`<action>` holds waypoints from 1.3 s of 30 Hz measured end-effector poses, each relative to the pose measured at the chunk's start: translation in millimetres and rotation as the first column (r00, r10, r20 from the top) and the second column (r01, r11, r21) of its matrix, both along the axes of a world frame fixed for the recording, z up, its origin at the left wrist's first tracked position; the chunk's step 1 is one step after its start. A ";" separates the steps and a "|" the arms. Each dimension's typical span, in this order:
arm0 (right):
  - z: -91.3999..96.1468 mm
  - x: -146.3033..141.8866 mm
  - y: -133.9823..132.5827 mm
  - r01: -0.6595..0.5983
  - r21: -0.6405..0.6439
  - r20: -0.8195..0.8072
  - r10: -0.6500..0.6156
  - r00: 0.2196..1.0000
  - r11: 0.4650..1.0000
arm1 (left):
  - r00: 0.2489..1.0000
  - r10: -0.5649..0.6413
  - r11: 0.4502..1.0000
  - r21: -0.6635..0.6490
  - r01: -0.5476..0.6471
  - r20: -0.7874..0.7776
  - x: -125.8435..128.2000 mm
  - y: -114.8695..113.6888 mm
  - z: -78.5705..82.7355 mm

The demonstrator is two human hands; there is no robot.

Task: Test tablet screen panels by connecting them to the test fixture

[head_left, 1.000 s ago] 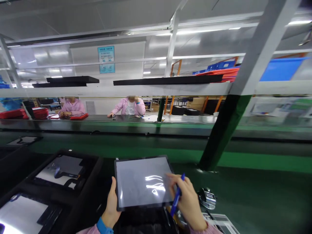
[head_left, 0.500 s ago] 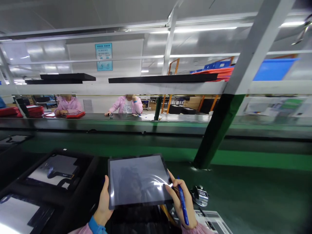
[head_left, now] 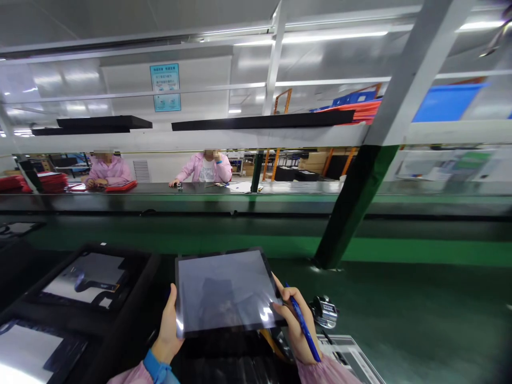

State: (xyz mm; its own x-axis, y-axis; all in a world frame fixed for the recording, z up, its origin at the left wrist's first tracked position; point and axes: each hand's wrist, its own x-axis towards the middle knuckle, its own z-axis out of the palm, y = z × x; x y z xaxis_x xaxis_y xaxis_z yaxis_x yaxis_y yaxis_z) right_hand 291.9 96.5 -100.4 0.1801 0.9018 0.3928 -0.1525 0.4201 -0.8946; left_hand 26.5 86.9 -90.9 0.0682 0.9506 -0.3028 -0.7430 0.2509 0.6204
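Note:
I hold a flat display panel (head_left: 224,290) with a dark border in both hands, its glossy face tilted up at me. My left hand (head_left: 168,333) grips its left edge, thumb on the front. On the right edge sits my right hand (head_left: 294,320), fingers closed on the panel, with a blue pen (head_left: 304,328) tucked between the fingers and pointing down toward me. Pink sleeves with a blue cuff show at my wrists.
Black trays (head_left: 90,277) with more panels lie to my left. A metal hand counter (head_left: 325,311) and a printed sheet (head_left: 352,357) rest on the green belt (head_left: 420,314) to my right. A slanted post (head_left: 360,186) rises ahead. Two people in pink (head_left: 206,168) sit across the line.
My right hand moved from the panel's face to gripping its right edge, the pen swinging down. The panel tilted, so the bright glare left its face.

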 end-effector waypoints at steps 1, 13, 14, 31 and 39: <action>-1.2 0.5 0.5 -0.004 -0.006 -0.010 0.004 1.000 1.000 | 1.000 -0.013 1.000 0.005 0.013 0.004 -0.9 0.9 -0.7; -6.9 3.1 3.0 -0.102 0.075 -0.019 0.104 0.994 0.992 | 0.997 -0.069 0.997 -0.035 0.070 0.019 -2.9 2.1 15.5; -4.5 1.4 2.7 -0.110 0.077 -0.010 0.111 0.994 0.991 | 0.997 -0.075 0.997 -0.031 0.076 0.015 -2.4 1.3 16.4; -55.3 112.6 -44.5 0.370 0.238 0.681 -0.426 0.596 0.898 | 0.928 0.034 0.999 0.043 -0.019 -0.372 -11.3 -2.4 -5.1; -53.1 107.6 -41.0 0.377 0.202 0.694 -0.404 0.596 0.904 | 0.925 0.060 0.998 0.033 -0.052 -0.375 -11.3 -4.6 -0.9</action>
State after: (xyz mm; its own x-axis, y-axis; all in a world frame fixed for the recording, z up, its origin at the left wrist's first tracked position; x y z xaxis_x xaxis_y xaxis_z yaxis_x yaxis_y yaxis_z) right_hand 399.5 55.5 -153.5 0.1691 0.7979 0.5785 0.7013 0.3150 -0.6395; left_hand 15.3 82.3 -91.8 -0.1003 0.9562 -0.2751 -0.4665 0.1990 0.8618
